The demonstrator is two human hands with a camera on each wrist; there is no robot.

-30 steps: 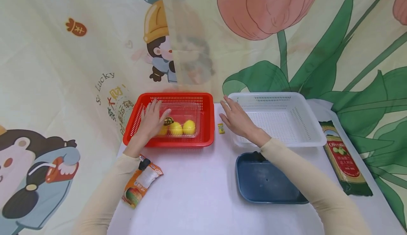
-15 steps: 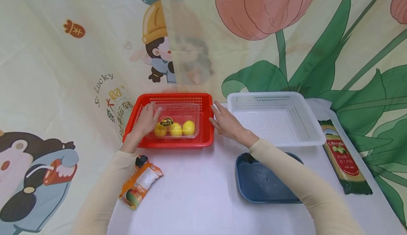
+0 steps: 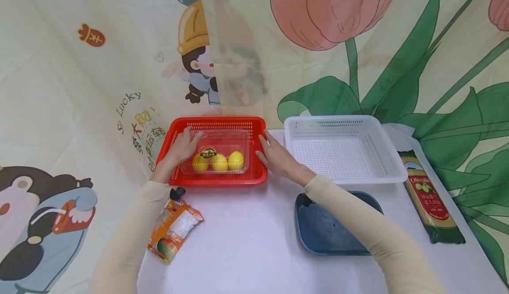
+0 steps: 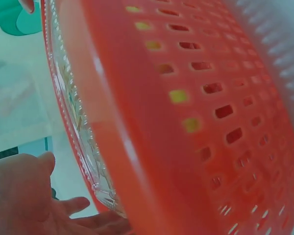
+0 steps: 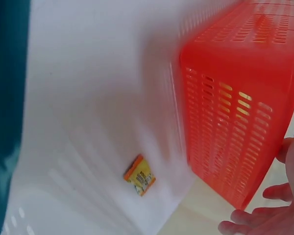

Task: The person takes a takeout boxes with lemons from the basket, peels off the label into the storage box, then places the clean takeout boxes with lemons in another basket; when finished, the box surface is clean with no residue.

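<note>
Lengthwise, the red basket (image 3: 218, 181) and clear box (image 3: 222, 141) inside run left to right, left of centre; left hand (image 3: 183, 147) and right hand (image 3: 278, 157) flank the box, fingers loosely extended.

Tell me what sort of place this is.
Likely a makeshift indoor tabletop setup: a tulip-print curtain hangs just behind a white table, on which a red plastic basket and a white plastic basket stand side by side.
</note>
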